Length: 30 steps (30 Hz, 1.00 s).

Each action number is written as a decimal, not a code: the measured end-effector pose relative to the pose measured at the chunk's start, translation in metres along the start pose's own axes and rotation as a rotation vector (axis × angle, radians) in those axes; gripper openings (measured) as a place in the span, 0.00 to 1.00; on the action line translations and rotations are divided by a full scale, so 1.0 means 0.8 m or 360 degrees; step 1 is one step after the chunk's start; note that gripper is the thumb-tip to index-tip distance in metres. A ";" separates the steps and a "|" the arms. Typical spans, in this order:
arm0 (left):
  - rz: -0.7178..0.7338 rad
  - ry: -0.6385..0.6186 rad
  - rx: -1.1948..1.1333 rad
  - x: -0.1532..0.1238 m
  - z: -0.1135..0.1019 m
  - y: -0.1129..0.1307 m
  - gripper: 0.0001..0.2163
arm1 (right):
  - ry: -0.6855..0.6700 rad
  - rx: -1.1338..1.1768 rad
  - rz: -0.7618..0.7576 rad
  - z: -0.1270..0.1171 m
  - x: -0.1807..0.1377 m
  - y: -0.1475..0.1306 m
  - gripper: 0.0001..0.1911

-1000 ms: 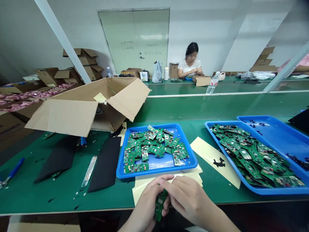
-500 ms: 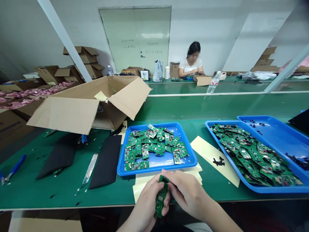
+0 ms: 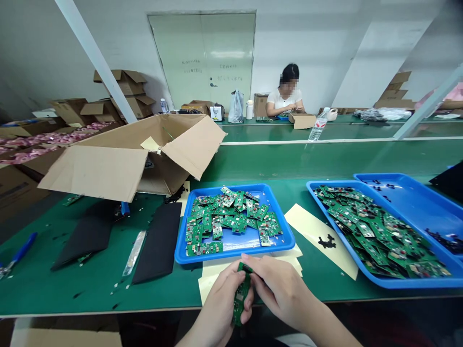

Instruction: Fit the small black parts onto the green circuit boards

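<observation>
My left hand [image 3: 221, 300] is closed around a narrow green circuit board [image 3: 238, 302], which stands roughly upright at the table's front edge. The fingers of my right hand [image 3: 281, 284] are pinched at the board's upper end, where a small dark part shows. Whether they grip a separate small piece is hidden. Just beyond both hands is a blue tray [image 3: 231, 257] with a loose heap of similar green boards [image 3: 235, 222]. Pale yellow paper sheets [image 3: 208, 284] lie partly under that tray.
At right, a second blue tray [image 3: 376, 278] is heaped with boards; another blue tray [image 3: 408, 193] holds small black pieces. Black pieces [image 3: 327, 242] lie on yellow paper. An open carton [image 3: 97, 166], black sheets [image 3: 159, 246] and blue-handled pliers [image 3: 23, 248] are left. A person [image 3: 285, 99] sits opposite.
Both hands keep nearly the same hold on the circuit board. The whole view has shifted very slightly; the trays and heaped boards look unchanged.
</observation>
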<state>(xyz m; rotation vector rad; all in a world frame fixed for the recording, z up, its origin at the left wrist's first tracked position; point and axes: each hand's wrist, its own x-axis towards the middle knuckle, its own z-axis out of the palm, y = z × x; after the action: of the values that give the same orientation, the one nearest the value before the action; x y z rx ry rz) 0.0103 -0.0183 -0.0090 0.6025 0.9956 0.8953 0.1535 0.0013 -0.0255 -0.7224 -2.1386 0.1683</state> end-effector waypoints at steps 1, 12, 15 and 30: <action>0.0004 -0.0001 0.0004 0.000 0.000 0.000 0.09 | -0.0003 -0.0001 0.0002 0.000 0.000 0.000 0.23; -0.0006 0.0032 -0.0021 0.003 -0.004 -0.001 0.11 | -0.0207 0.0038 0.0275 -0.006 -0.011 0.005 0.23; -0.0020 0.0027 -0.0028 0.002 -0.005 -0.002 0.15 | -0.0194 0.0018 0.0274 -0.009 -0.007 0.007 0.22; 0.0055 -0.0205 0.0140 0.013 -0.018 -0.011 0.21 | -0.0030 -0.0180 -0.0025 -0.011 0.006 0.007 0.13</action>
<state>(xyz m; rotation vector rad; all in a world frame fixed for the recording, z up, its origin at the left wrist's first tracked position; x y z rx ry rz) 0.0031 -0.0129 -0.0267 0.7446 0.9139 0.8356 0.1603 0.0073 -0.0183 -0.7713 -2.1848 0.0463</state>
